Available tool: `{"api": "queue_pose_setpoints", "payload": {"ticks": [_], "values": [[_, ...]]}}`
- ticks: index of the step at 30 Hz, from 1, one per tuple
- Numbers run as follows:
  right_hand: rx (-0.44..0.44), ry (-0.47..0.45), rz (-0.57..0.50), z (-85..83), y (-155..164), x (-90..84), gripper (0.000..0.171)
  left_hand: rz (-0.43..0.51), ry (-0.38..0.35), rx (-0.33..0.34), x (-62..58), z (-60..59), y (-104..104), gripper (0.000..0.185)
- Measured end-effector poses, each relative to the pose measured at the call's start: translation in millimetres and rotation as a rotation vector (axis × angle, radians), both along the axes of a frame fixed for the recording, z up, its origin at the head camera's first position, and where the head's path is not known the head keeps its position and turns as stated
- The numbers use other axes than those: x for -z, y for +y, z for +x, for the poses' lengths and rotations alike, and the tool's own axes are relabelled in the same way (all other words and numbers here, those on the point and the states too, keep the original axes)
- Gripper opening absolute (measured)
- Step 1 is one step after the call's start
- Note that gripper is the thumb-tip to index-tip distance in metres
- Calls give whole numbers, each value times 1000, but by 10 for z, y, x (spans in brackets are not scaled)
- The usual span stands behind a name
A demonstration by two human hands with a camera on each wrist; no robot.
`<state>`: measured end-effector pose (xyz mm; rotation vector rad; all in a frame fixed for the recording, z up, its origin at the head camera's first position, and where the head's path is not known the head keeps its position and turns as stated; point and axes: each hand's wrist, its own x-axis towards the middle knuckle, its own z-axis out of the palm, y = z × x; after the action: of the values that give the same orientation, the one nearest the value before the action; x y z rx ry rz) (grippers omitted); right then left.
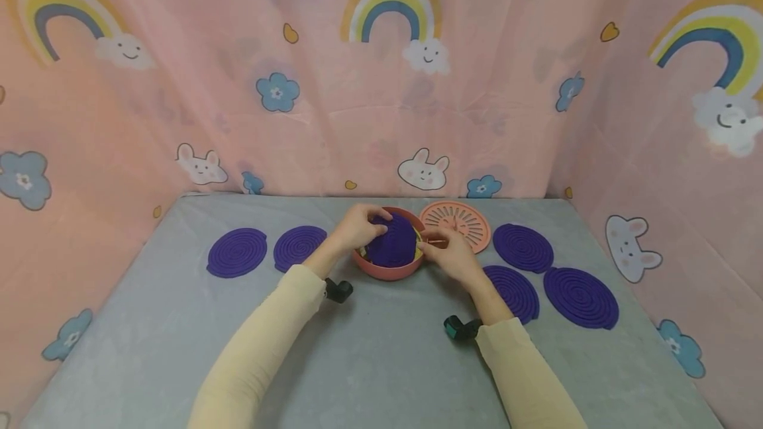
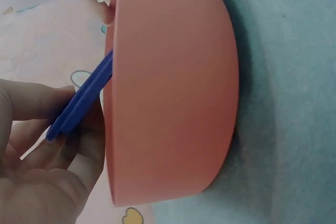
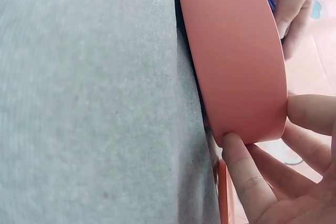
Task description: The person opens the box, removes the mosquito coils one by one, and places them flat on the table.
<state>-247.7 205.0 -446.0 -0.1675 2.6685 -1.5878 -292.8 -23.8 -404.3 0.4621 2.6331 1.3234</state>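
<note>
A purple mosquito coil [image 1: 393, 240] leans at a slant in a round, salmon-coloured holder [image 1: 389, 273] at the table's middle. My left hand [image 1: 360, 225] pinches the coil's upper edge between thumb and fingers; in the left wrist view the tilted coil [image 2: 84, 98] reaches down past the rim. On the holder's right side, my right hand [image 1: 453, 253] grips its wall [image 3: 236, 61], with digits on the rim and the outside. Something yellow [image 1: 419, 251] shows inside the holder by its right edge. The coil hides most of the inside.
A slotted salmon lid [image 1: 444, 218] lies behind my right hand. Two purple coils [image 1: 237, 253] [image 1: 298, 246] lie on the left, and three more [image 1: 523, 247] [image 1: 514, 291] [image 1: 581, 296] on the right. A pink patterned curtain [image 1: 357, 124] surrounds the grey table [image 1: 381, 356].
</note>
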Motion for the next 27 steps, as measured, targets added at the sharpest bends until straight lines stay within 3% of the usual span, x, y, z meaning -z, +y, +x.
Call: {"api": "queue_pose_setpoints", "payload": {"ticks": [11, 21, 27], "values": [[-11, -13, -4, 2, -2, -5, 37, 53, 95, -4, -239, 49, -127, 21], [-3, -17, -16, -10, 9, -1, 35, 76, 115, -6, -444, 125, -310, 23], [9, -27, -9, -3, -12, 1, 37, 141, 135, -4, -551, 196, -500, 24]]}}
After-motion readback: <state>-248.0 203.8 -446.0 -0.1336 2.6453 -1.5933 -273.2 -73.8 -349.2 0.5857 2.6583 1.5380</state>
